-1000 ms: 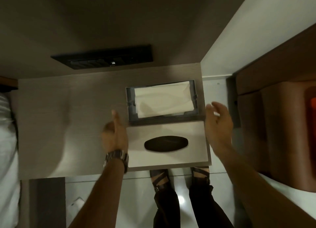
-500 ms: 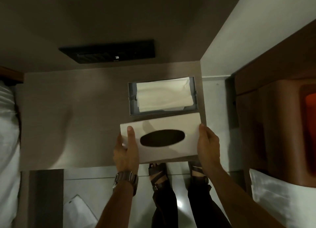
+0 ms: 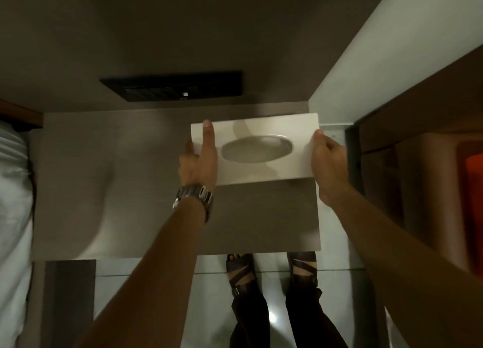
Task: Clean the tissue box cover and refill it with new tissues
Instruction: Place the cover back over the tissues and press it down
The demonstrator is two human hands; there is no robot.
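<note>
At nine o'clock a white pillow (image 3: 13, 191) lies against the bedside table (image 3: 117, 191), and at eleven a dark vent panel (image 3: 171, 89) sits in the wall. My left hand (image 3: 198, 162), with a steel wristwatch (image 3: 194, 197) below it, is closed on the left end of the white tissue box cover (image 3: 261, 164), thumb laid flat across its top face and the other fingers wrapped around the short edge. My right hand (image 3: 328, 164) is closed on the right end the same way, fingers curled over that short edge. The cover is held between them at about twelve o'clock from me, over the far right part of the table, its long axis running side to side from one palm to the other, its oval slot (image 3: 256, 149) facing up. Both hands are equally near, one at each end. I cannot see the tissue tray under it, so I judge the coming move is a straight, level lowering; any tilt along that long axis could catch an edge.
</note>
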